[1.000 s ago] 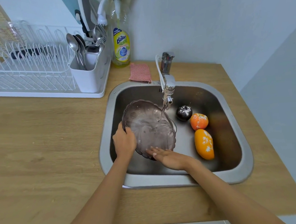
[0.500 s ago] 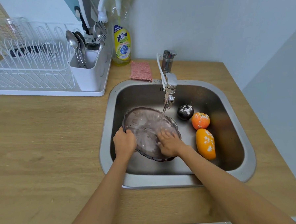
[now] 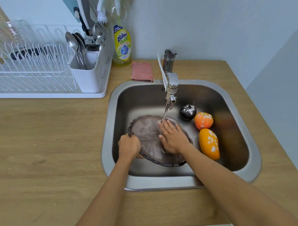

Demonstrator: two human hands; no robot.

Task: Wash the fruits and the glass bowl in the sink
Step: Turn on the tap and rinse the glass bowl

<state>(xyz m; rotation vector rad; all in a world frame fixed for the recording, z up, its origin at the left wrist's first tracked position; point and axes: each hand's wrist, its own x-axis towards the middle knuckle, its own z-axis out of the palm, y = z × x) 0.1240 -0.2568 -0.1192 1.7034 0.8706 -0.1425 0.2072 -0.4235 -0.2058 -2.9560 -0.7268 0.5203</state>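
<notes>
Under the running tap, my left hand (image 3: 129, 146) grips the near-left rim of the glass bowl (image 3: 145, 130), fingers curled over the edge, holding the bowl tilted inside the sink (image 3: 251, 142). My right hand (image 3: 172, 137) lies flat inside the bowl, fingers straight and spread, pressing on the wet inner surface; it holds nothing. The water stream (image 3: 165, 110) from the faucet (image 3: 172, 87) lands at the bowl's far rim, just beyond the right fingertips.

Status, as I judge it: the bowl rinse is in hand; the fruits are not yet washed, since white residue shows on all three.

Key relation for the coming move: the fruits lie to the right of both hands, along the right side of the basin. The dark round fruit (image 3: 188, 112) sits farthest back, beside the faucet outlet. The orange round fruit (image 3: 203, 120) touches or nearly touches it. The elongated orange fruit (image 3: 209, 144) lies nearest me, its long axis running roughly front to back, tipped slightly rightward at the near end. The right hand is the nearer one, just beside the elongated fruit, while the left is occupied with the bowl and well apart from all three.

Outward on the wooden counter (image 3: 43, 153): a pink cloth (image 3: 142, 72), a dish soap bottle (image 3: 122, 43), and a white drying rack (image 3: 30, 72) with a cutlery holder (image 3: 89, 78).
</notes>
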